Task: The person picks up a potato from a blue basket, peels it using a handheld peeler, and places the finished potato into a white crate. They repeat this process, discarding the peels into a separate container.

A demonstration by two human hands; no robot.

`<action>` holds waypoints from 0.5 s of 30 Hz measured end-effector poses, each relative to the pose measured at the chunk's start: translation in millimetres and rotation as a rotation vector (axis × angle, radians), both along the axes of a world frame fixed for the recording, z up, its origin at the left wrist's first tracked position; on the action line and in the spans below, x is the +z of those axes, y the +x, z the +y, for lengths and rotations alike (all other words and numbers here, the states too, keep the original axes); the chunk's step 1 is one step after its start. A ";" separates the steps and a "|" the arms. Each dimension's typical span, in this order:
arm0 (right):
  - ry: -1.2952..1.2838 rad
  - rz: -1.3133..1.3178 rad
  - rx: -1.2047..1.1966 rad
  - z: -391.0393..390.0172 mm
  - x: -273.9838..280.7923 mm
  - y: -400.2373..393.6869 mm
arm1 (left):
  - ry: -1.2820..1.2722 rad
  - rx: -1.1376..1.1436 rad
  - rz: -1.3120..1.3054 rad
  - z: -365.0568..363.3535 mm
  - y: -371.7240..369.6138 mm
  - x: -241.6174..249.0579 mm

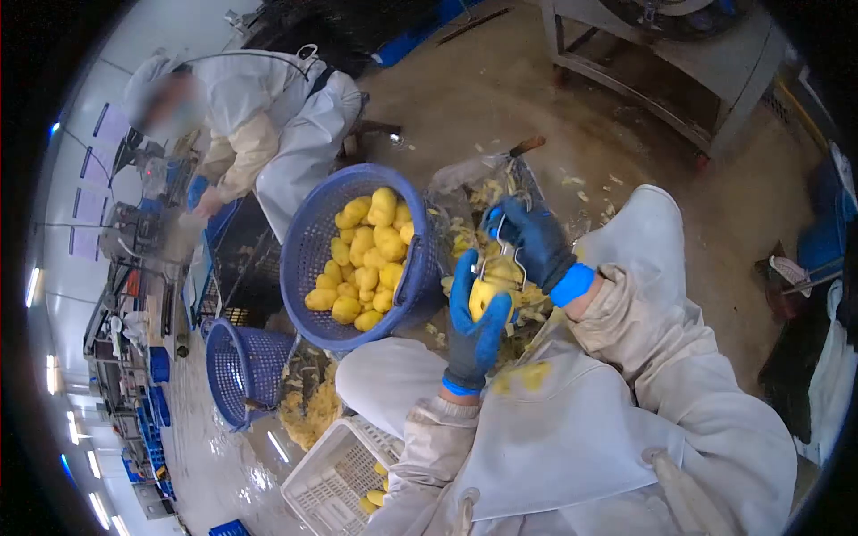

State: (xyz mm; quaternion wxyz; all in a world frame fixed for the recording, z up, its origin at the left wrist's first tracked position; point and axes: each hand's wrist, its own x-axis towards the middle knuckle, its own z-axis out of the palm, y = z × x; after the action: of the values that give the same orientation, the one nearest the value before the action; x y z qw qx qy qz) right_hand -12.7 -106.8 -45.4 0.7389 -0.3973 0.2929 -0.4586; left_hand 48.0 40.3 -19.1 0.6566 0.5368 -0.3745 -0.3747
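Observation:
My left hand, in a blue and dark glove, grips a yellow peeled potato in front of my lap. My right hand, gloved the same way, holds a metal peeler pressed against the top of that potato. Directly left of my hands stands a blue plastic basket filled with several yellow peeled potatoes. Peelings lie in a heap behind my hands, over a clear plastic sheet.
Another person in white clothing bends over at the upper left. A second blue basket lies tilted on the wet floor. A white crate holds a few potatoes. A metal table frame stands at the top right.

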 end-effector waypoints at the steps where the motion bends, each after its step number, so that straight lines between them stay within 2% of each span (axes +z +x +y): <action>1: -0.002 0.128 0.030 -9.5 -1.8 -7.4 | 0.011 0.021 -0.121 -0.1 0.3 3.8; 2: -0.003 0.256 0.066 -18.2 -3.4 -14.3 | 0.014 0.016 -0.121 3.4 -0.5 8.6; 3: -0.006 0.249 0.064 -21.0 -5.3 -12.3 | -0.001 0.015 -0.278 5.4 0.7 15.9; 5: 0.364 -0.368 -0.067 -17.7 11.2 -11.1 | -0.018 0.061 -0.514 4.1 1.6 26.8; 6: 0.379 -0.357 -0.069 -3.5 15.4 -12.2 | -0.003 0.060 -0.505 8.0 1.9 25.0; 8: 0.293 -0.138 0.187 13.9 27.2 -9.0 | -0.081 0.055 -0.703 3.8 8.8 21.7; 9: 0.076 0.222 0.207 -1.1 0.2 -12.6 | -0.042 0.085 -0.684 3.6 7.2 18.3; 10: 0.074 0.221 0.205 -10.7 -3.0 -16.4 | -0.045 0.084 -0.686 5.2 7.0 19.9; 12: 0.221 -0.145 0.021 -22.4 -12.1 -15.9 | 0.001 0.056 -0.787 8.9 12.7 25.3; 13: 0.228 -0.188 0.153 -15.0 3.6 -18.2 | 0.008 0.056 -0.784 8.1 14.7 24.8; 14: 0.241 -0.179 0.155 -2.2 17.0 -18.9 | -0.005 0.057 -0.811 8.7 14.8 23.4; 15: 0.166 0.005 0.205 7.8 30.9 -16.7 | -0.028 0.056 -0.842 7.6 14.5 22.8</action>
State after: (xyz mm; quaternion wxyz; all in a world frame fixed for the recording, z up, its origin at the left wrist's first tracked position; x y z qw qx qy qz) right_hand -29.4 -99.1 -14.5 0.8116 -0.3636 0.2895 -0.3538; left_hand 62.5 47.9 3.7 0.4634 0.6439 -0.6006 -0.0993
